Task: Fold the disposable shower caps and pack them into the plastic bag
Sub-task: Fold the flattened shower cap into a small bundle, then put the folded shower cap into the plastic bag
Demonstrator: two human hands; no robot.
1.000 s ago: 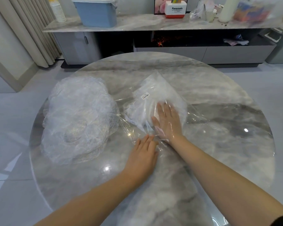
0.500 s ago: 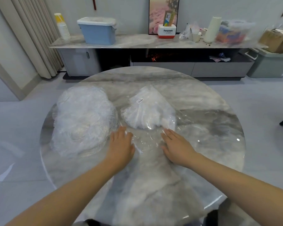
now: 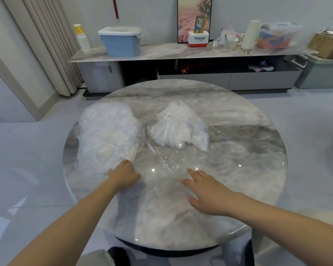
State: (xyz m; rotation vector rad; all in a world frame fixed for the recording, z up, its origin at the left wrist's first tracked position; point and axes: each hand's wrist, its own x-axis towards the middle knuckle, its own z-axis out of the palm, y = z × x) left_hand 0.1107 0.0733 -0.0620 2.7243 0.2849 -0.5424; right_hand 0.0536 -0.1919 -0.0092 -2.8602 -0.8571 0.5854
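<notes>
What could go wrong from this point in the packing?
The left hand reaches the edge of the loose shower cap pile; several thin caps may lift together. The plastic bag has its open end lying flat and unheld, right hand apart from it, so it may slide on the glossy table.

On my feed: two bare forearms, no sleeves in frame, no watch, rings or gloves. Left hand (image 3: 124,176) and right hand (image 3: 210,191) both uncovered. Bottom edge shows light grey fabric over a knee (image 3: 93,258); can't identify the garment.
</notes>
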